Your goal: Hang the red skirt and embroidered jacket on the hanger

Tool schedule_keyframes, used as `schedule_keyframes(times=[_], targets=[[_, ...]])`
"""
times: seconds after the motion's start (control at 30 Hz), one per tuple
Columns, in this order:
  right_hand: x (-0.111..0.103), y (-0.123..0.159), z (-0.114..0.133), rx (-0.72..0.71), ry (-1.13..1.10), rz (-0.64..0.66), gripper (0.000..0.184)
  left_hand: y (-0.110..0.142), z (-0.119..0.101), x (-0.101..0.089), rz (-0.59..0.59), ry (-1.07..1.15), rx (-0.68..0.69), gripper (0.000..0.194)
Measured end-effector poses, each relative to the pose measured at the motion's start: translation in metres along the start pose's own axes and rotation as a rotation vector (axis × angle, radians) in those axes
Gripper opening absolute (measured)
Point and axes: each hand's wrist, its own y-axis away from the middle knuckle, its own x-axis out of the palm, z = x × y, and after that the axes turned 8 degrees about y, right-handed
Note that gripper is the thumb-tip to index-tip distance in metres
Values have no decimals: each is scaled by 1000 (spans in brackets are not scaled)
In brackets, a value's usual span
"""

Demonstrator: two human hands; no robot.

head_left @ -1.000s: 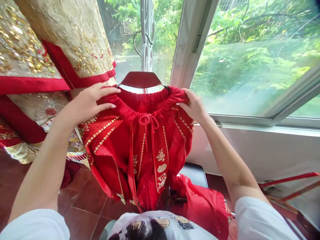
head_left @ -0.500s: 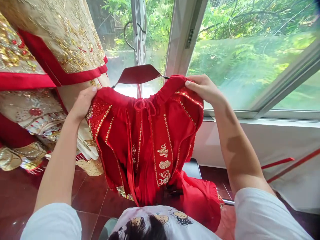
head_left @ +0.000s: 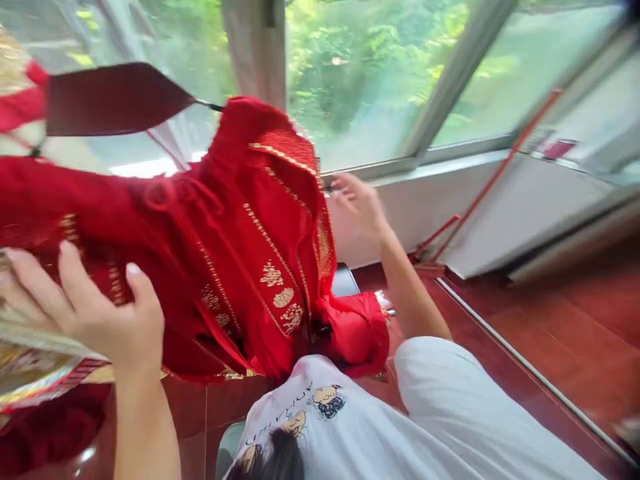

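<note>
A red drawstring skirt (head_left: 190, 267) with gold beaded trim and gold embroidered motifs hangs in front of me. Its waistband is on a hanger with a dark maroon centre piece (head_left: 120, 100). My left hand (head_left: 105, 313) is spread open at the skirt's left side, and whether it touches the cloth I cannot tell. Loosely bent, the fingers of my right hand (head_left: 360, 203) are apart and hold nothing, just right of the skirt's edge. Behind the skirt, the left end of the hanger is partly covered.
Sliding windows (head_left: 375, 80) run behind the skirt, above a white wall. Red cloth (head_left: 355, 330) lies over a dark seat near my lap. A long red pole (head_left: 500, 173) leans at the right. Gold-trimmed costume cloth (head_left: 50, 373) is at the lower left.
Both hands have come off the skirt's waistband. My left hand has dropped lower across the skirt's side; my right hand has moved outward. The view has turned right.
</note>
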Motion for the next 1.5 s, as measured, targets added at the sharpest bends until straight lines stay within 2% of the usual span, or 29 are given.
schedule_keyframes(times=[0.03,0.07,0.1,0.17,0.23,0.33,0.37,0.4,0.47,0.6,0.67,0.77,0.87,0.97,1.03,1.1,1.17,1.23,1.3,1.37,1.43,1.5], targets=[[-3,28,-28,119,49,77,53,25,-8,14,-74,11,117,61],[-8,60,-53,289,108,147,56,51,-19,29,-94,69,166,54],[-13,93,-75,486,183,182,56,78,-31,45,-63,140,188,49],[-21,162,-106,682,270,146,54,132,-60,77,42,304,218,35],[-23,221,-117,825,321,104,44,179,-89,105,296,508,157,24],[-9,282,-104,948,359,17,33,228,-123,144,967,770,11,26],[-1,294,-96,973,362,-17,32,237,-131,157,1166,803,-4,30],[8,304,-86,995,358,-49,33,244,-138,171,1311,819,1,33],[24,316,-69,1039,339,-101,39,253,-148,200,1471,838,43,38],[39,332,-51,1127,252,-128,52,260,-166,246,1605,855,114,53],[38,335,-50,1138,163,-112,48,262,-175,258,1644,879,155,63],[30,325,-51,1114,2,-86,48,262,-185,265,1677,945,230,80],[18,298,-45,1042,-197,20,56,253,-190,264,1695,988,282,90],[-1,261,-30,896,-394,224,58,231,-192,252,1712,1022,259,86],[-19,234,-18,756,-502,407,57,211,-192,237,1729,1053,154,70],[-40,209,-8,603,-566,589,53,188,-190,217,1697,1044,18,46],[-59,186,1,457,-541,711,44,166,-185,193,1554,973,-119,26],[-71,172,8,325,-446,767,36,146,-176,168,1338,889,-253,15],[-70,168,15,245,-328,811,49,129,-164,140,1124,826,-366,11],[-54,176,21,233,-173,861,55,118,-149,110,947,798,-453,8],[-30,191,26,227,1,897,54,112,-132,79,760,769,-527,13],[-6,205,31,200,77,925,47,109,-115,50,540,714,-557,22]])
